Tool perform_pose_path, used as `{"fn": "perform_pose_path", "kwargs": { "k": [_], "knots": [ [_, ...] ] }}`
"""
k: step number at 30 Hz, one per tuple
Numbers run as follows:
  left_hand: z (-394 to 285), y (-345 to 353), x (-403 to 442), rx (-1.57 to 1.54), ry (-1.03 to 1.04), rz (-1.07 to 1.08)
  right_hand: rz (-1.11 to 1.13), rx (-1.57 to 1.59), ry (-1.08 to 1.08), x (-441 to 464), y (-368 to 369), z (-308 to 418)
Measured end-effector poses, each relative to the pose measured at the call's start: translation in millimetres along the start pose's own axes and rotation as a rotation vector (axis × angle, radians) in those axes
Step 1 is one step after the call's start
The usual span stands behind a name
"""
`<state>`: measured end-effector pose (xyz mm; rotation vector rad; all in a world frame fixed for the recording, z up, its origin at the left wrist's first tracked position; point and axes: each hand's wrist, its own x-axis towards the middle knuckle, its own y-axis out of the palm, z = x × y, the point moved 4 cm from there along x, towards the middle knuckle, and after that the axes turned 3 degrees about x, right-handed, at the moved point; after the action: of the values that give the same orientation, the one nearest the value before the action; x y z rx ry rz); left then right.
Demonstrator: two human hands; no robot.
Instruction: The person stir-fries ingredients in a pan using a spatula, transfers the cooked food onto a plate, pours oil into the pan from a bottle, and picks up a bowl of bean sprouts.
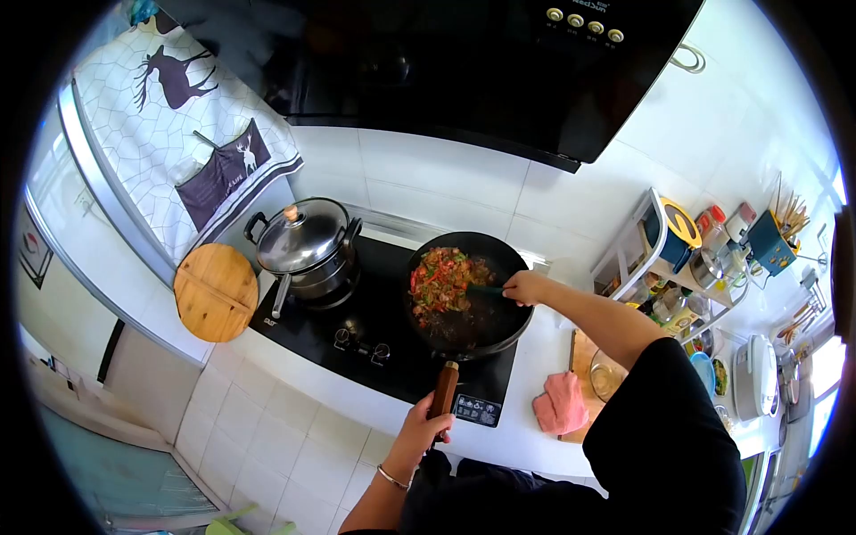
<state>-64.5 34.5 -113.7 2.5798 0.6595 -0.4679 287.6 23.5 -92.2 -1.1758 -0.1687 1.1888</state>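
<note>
A dark frying pan (501,334) sits over the right side of the black stove. My left hand (421,432) is wrapped round its brown wooden handle (444,390), near the front edge of the counter. Inside the pan, chopped food with red and green pieces (444,278) lies towards the left and back, with liquid on the bare right part. My right hand (526,288) grips a dark green spatula (486,290) at the pan's right rim. The spatula's tip reaches into the food, and its far end is partly hidden there.
A lidded pot (303,241) stands on the left burner of the stove (392,303), beside a round wooden board (217,292). A pink cloth (561,404) and a glass bowl (608,376) are on the right. Overhead hangs a black range hood (464,80); a rack (655,259) holds jars.
</note>
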Motion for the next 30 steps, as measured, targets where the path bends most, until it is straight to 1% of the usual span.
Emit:
{"fn": "perform_pose_path", "kwargs": {
  "k": [1,2,4,5,7,8,9,11,13,15,16,17,19,21,22,23,25,27,28,30],
  "knots": [
    [0,0,0,0.02,-0.01,-0.003,-0.055,-0.029,-0.082,-5,-4,3],
    [1,0,1,0.025,-0.012,-0.006,-0.055,-0.023,-0.085,-12,-8,8],
    [3,-1,1,0.006,0.001,-0.009,-0.203,-0.294,-0.354,-36,-23,33],
    [3,-1,1,0.012,-0.005,-0.014,-0.201,-0.285,-0.356,-44,-28,40],
    [5,-2,3,0.004,-0.006,-0.017,-0.138,-0.604,-0.402,-62,-33,59],
    [8,-4,4,0.0,-0.004,-0.018,-0.106,-0.705,-0.402,-76,-37,72],
    [9,-4,2,0.002,-0.011,-0.019,-0.102,-0.699,-0.401,-85,-42,75],
    [7,-3,3,0.029,-0.011,-0.023,-0.036,-0.792,-0.346,-93,-53,75],
    [7,-3,2,0.012,-0.003,-0.024,-0.024,-0.844,-0.389,-88,-65,71],
    [8,-3,4,0.008,0.003,-0.003,0.452,-0.484,0.261,-83,-67,50],
    [8,-4,4,0.009,0.009,-0.003,0.591,-0.414,0.348,-82,-61,50],
    [8,-3,4,0.005,0.006,0.004,0.586,-0.418,0.348,-74,-53,50],
    [6,-3,5,0.001,0.003,0.011,0.799,0.005,0.378,-58,-19,47],
    [7,-3,4,0.01,0.008,-0.005,0.758,0.33,0.367,-25,2,49],
    [8,-2,3,0.006,0.001,-0.003,0.874,0.7,0.518,-7,2,44],
    [6,-1,2,0.004,0.001,-0.011,0.677,0.555,0.367,-5,-18,50],
    [4,-1,1,-0.006,0.004,-0.018,0.598,0.352,0.364,-9,-50,41],
    [3,0,1,-0.013,0.012,-0.023,0.569,0.045,0.528,-24,-83,38],
    [1,0,2,-0.02,0.02,-0.024,0.566,0.035,0.528,-21,-89,32],
    [2,-1,1,-0.024,0.004,-0.014,0.317,-0.478,0.41,-3,-100,17]
  ]
}}
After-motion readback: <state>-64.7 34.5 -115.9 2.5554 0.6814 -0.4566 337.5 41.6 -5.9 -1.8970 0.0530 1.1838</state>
